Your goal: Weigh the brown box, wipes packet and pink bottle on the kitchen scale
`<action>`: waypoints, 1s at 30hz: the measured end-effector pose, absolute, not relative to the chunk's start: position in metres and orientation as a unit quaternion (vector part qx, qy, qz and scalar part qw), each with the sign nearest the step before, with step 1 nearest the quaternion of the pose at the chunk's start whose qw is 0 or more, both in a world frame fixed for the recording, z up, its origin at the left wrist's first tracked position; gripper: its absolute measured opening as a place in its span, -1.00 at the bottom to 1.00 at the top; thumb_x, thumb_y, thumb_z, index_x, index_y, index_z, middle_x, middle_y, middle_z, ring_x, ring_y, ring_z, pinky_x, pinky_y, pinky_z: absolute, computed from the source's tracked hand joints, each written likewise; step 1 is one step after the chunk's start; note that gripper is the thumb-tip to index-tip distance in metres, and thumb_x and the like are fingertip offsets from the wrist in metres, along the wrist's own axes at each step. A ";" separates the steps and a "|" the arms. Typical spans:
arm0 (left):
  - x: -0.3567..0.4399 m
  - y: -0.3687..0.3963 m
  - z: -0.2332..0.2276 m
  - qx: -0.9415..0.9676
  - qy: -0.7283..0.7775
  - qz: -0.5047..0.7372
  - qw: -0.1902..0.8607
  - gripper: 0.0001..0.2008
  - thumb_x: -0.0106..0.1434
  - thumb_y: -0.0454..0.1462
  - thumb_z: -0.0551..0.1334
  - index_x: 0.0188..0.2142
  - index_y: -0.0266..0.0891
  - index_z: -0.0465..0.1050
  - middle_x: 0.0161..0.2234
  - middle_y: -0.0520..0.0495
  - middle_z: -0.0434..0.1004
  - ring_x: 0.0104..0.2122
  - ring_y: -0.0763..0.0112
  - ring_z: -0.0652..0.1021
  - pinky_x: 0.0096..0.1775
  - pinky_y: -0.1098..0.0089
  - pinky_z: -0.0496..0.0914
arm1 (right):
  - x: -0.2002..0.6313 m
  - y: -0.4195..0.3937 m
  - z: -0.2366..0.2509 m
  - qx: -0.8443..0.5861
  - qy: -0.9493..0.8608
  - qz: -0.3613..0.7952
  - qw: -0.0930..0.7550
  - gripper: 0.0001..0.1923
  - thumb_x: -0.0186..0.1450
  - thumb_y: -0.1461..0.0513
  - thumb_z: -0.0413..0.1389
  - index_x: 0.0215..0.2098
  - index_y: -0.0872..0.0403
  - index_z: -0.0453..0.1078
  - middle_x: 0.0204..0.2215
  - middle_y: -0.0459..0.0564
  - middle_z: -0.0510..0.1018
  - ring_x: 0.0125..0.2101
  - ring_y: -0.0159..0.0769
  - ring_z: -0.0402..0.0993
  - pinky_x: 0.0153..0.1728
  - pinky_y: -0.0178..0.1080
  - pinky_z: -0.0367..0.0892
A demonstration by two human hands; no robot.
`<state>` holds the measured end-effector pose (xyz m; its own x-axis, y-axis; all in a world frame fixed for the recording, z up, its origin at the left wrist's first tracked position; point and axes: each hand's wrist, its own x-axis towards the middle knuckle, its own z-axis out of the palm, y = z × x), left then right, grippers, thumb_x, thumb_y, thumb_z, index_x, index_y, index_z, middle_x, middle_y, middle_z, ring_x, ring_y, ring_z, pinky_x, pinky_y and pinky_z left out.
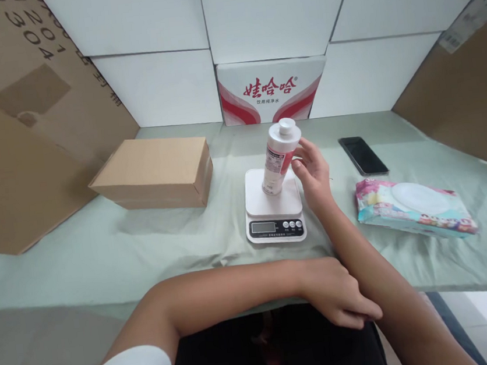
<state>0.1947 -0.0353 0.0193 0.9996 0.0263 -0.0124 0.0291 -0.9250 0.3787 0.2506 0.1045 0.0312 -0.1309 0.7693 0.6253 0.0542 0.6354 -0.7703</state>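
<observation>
A white bottle (279, 155) with a pink label and a white cap stands tilted on the platform of a white kitchen scale (273, 205) at the table's middle. My right hand (314, 175) is beside the bottle on its right, thumb and fingertips touching its side. My left hand (335, 291) rests at the table's near edge, fingers loosely curled, lying against my right forearm and holding nothing. The scale's display faces me and reads blank.
A shut cardboard box (154, 172) lies left of the scale. A black phone (362, 155) and a pack of wet wipes (413, 207) lie to the right. A red-and-white carton (272, 90) stands at the back wall. Large cardboard sheets lean at both sides. Pale green cloth (102, 251) covers the table.
</observation>
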 end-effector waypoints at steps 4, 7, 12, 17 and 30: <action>0.194 -0.035 0.021 0.982 0.013 -0.015 0.189 -0.72 0.46 -0.12 0.07 0.01 -0.08 0.48 -0.24 0.04 0.72 -0.28 0.27 0.65 -0.38 0.24 0.33 | 0.246 0.101 0.033 -0.298 -0.717 0.305 0.551 -0.39 0.34 -0.07 0.29 0.28 -0.11 0.35 0.08 0.02 0.59 0.05 -0.10 0.53 -0.08 -0.10 0.45; 0.194 -0.035 0.021 0.983 0.010 -0.015 0.182 -0.70 0.46 -0.12 0.06 0.04 -0.08 0.48 -0.23 0.03 0.72 -0.25 0.25 0.65 -0.34 0.22 0.36 | 0.239 0.096 0.033 -0.302 -0.731 0.306 0.530 -0.43 0.31 -0.05 0.31 0.20 -0.04 0.39 -0.02 0.03 0.61 -0.11 -0.18 0.53 -0.18 -0.15 0.42; 0.195 -0.035 0.019 0.984 0.016 -0.015 0.179 -0.68 0.46 -0.11 0.07 0.07 -0.07 0.47 -0.24 0.04 0.72 -0.27 0.28 0.65 -0.37 0.25 0.34 | 0.242 0.099 0.034 -0.336 -0.694 0.256 0.583 -0.48 0.31 -0.01 0.30 0.16 -0.02 0.38 -0.05 0.03 0.59 -0.21 -0.26 0.50 -0.28 -0.21 0.39; 0.195 -0.036 0.017 0.984 0.031 0.002 0.174 -0.72 0.46 -0.10 0.12 0.05 -0.06 0.49 -0.27 0.06 0.72 -0.33 0.31 0.65 -0.46 0.27 0.24 | 0.278 0.126 0.028 -0.446 -0.577 0.089 0.678 -0.37 0.32 0.04 0.27 0.29 -0.06 0.25 0.01 0.06 0.52 -0.08 -0.18 0.52 -0.18 -0.15 0.44; 0.196 -0.037 0.015 0.988 0.034 0.025 0.147 -0.74 0.44 -0.10 0.15 0.01 -0.07 0.52 -0.33 0.07 0.71 -0.39 0.36 0.63 -0.48 0.29 0.18 | 0.327 0.170 -0.002 -0.578 -0.361 0.050 0.730 -0.34 0.18 0.33 0.12 0.25 0.13 0.14 -0.04 0.04 0.48 -0.06 -0.22 0.55 0.21 0.01 0.41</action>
